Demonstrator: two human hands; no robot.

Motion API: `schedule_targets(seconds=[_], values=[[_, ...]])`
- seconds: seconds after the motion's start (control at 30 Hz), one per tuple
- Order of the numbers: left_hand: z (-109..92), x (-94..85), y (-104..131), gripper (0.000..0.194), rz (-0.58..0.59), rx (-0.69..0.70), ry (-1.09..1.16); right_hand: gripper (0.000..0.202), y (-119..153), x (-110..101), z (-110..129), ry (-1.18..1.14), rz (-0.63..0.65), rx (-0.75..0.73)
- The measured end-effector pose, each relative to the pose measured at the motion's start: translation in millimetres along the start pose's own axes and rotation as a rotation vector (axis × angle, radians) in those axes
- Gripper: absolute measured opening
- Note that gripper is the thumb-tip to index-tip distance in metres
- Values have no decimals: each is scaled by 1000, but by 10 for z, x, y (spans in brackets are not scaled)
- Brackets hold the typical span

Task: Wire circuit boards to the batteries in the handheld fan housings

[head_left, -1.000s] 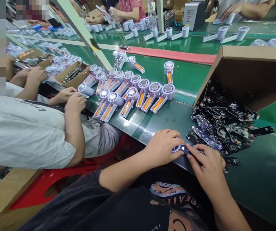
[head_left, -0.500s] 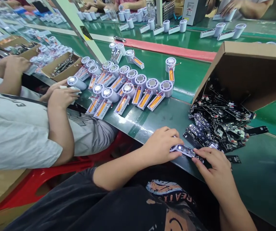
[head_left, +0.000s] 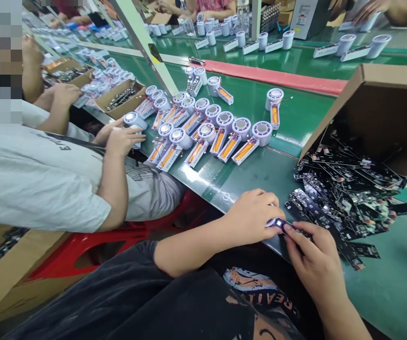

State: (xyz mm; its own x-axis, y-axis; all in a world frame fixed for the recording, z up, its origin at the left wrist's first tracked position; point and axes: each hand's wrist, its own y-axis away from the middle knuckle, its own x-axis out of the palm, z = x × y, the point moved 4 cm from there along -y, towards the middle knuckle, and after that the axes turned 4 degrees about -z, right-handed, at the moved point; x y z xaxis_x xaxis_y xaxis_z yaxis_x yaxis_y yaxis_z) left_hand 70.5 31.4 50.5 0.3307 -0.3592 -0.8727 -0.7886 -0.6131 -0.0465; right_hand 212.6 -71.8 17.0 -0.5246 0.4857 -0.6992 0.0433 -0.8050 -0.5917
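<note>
Near the front edge of the green table, my left hand is wrapped round a pale lilac fan unit, mostly hidden under the fingers. My right hand pinches a narrow black circuit board at the fan unit's right side; the fingers cover much of it. Whether the board sits in the unit cannot be made out. Just beyond my right hand lies a heap of black circuit boards, spilling from a tipped cardboard box.
Fan units with orange-filled handles stand in rows beyond my left hand. A co-worker's hand holds another fan unit at the left. A red strip runs along the table, and a metal post rises behind.
The view has shifted left, so the scene appears further right. My right hand's fingers have moved closer to my left hand and cover more of the board.
</note>
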Motion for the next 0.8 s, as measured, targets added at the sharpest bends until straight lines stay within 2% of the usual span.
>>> schedule_targets(seconds=[0.6,0.8], values=[[16,26,2,22,-28,8,-21,32,19,1,18,-1,-35,-22],[14,25,6,22,-40,11,-23,33,26,4,5,-26,-40,11]])
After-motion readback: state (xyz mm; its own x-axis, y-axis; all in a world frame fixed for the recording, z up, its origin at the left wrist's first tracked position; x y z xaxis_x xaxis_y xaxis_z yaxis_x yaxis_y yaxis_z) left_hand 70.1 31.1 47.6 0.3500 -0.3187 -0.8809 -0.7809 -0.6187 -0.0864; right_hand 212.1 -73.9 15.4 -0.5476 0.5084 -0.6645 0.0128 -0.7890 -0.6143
